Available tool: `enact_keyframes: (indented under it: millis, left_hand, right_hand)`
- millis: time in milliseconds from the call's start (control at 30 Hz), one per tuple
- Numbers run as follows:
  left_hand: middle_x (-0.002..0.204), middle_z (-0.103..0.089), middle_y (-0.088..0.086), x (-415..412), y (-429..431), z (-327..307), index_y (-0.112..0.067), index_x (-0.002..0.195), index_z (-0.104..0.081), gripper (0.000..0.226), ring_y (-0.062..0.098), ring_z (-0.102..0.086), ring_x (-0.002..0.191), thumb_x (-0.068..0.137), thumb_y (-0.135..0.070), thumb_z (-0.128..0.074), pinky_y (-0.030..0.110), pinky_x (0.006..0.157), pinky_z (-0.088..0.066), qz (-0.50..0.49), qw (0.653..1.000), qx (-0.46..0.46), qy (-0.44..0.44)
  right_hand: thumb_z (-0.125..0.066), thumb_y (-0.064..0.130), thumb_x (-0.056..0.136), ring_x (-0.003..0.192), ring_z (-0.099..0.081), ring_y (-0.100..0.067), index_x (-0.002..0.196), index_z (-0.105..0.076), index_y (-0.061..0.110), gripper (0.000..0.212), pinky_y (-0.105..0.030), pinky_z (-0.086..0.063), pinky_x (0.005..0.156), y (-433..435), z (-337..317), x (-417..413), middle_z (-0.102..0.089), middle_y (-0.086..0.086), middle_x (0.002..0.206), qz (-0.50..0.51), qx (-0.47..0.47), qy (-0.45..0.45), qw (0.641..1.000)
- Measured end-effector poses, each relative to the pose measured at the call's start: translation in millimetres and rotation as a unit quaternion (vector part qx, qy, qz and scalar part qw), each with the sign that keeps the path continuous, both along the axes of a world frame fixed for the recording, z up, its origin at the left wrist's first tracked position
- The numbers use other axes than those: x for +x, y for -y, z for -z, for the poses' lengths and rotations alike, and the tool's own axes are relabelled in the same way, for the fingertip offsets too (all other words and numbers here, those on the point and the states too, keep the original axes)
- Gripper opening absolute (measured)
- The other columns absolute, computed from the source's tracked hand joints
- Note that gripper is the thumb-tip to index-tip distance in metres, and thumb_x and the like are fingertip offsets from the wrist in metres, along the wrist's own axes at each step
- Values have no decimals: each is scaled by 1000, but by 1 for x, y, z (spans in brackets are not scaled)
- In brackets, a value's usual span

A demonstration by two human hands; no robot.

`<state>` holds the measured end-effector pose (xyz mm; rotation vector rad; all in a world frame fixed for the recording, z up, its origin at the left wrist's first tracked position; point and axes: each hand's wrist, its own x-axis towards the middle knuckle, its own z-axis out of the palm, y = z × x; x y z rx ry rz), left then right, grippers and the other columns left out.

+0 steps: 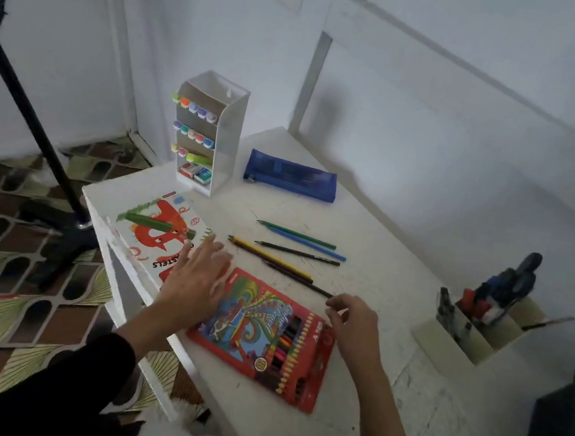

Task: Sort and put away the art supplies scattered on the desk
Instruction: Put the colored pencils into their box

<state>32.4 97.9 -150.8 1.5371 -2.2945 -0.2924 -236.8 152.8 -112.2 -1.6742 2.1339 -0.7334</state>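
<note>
Pencil box (248, 358) holds col. pencils (286, 349); L hand (193, 278) spread at its edge, R hand (355, 326) grip unclear.

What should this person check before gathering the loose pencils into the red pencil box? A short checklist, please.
1. Loose pencils all lying in reach beyond the box: ok.
2. Left hand free, fingers straight, holding nothing: ok.
3. Right hand gripping the nearest dark pencil: cannot tell.
4. Red pencil box opened: cannot tell.
5. Space left inside the box: cannot tell; its window shows pencils.
</note>
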Motion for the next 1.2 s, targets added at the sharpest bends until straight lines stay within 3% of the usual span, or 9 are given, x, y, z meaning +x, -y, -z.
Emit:
enact_keyframes:
  millis: [133, 333, 533, 767, 833, 933, 1033, 1133, 1200]
  left_hand:
    - [152, -24, 7, 17, 7, -1, -22, 143, -31, 60, 23, -7, 146, 88, -42, -44, 49, 116, 7, -44, 997, 50, 29]
    - [154, -18, 3, 15, 4, -4, -25, 146, -23, 63, 21, -14, 144, 89, -47, -39, 43, 114, 13, -64, 996, 46, 50]
    - [153, -21, 3, 12, 1, -5, -24, 146, -24, 61, 22, -17, 144, 92, -46, -44, 45, 115, 8, -72, 995, 35, 51]
    - [150, -29, 4, 3, 3, -5, -21, 140, -36, 56, 24, -14, 145, 87, -33, -52, 52, 112, 14, -110, 993, 30, 36]
    - [145, -38, 10, -4, 1, -3, -16, 132, -47, 49, 27, -17, 144, 85, -26, -53, 53, 113, 10, -103, 994, 5, 33]
    - [139, -46, 12, -14, -5, 2, -12, 122, -56, 43, 28, -24, 142, 87, -31, -41, 52, 115, -6, -19, 999, -39, 6]
    - [150, -32, 5, -26, -15, 3, -17, 136, -46, 49, 21, -14, 144, 91, -36, -36, 37, 115, -5, 57, 997, 29, -53]
    - [152, -24, -1, -28, -18, 8, -21, 142, -37, 46, 17, -18, 143, 98, -31, -42, 38, 117, -17, 82, 990, 89, -79]
    - [152, -23, -5, -26, -16, 9, -23, 142, -36, 47, 14, -20, 142, 97, -31, -46, 40, 115, -26, 80, 986, 108, -95]
  right_hand:
    - [-62, 18, 88, 100, -58, -21, 110, -64, 7, 25, -29, -45, 82, 41, -3, 8, -58, -8, 112, 15, 92, -118, 989]
    - [-61, 13, 88, 94, -58, -22, 95, -69, 8, 12, -24, -41, 71, 54, -6, 15, -56, -7, 106, -8, 153, -179, 972]
    - [-69, 11, 81, 66, -57, -8, 81, -59, 19, 13, -20, -47, 63, 29, -9, -2, -60, 5, 75, -27, 75, -24, 997]
    - [-53, -2, 88, 56, -57, -14, 93, -48, 20, 23, -28, -49, 55, -13, -18, -20, -61, -7, 86, 5, 68, 195, 979]
    - [-49, 8, 95, 56, -61, -17, 91, -49, 13, 6, -27, -48, 52, -21, -18, -24, -64, -13, 86, 66, 40, 281, 957]
    - [-34, 24, 102, 55, -60, -19, 86, -54, 7, 31, -25, -45, 49, -32, -12, -22, -65, -13, 78, 130, -18, 355, 926]
    - [-36, 20, 101, 59, -58, -14, 87, -57, 6, 29, -21, -47, 50, -40, -1, -13, -59, -12, 79, 231, -113, 365, 895]
    - [-44, 7, 98, 61, -61, -13, 105, -49, 9, 9, -17, -52, 54, -46, 5, -7, -61, -10, 86, 313, -175, 407, 840]
    - [-48, 1, 95, 62, -64, -13, 112, -39, 15, 24, -17, -54, 57, -49, 6, -5, -65, -9, 86, 343, -195, 437, 808]
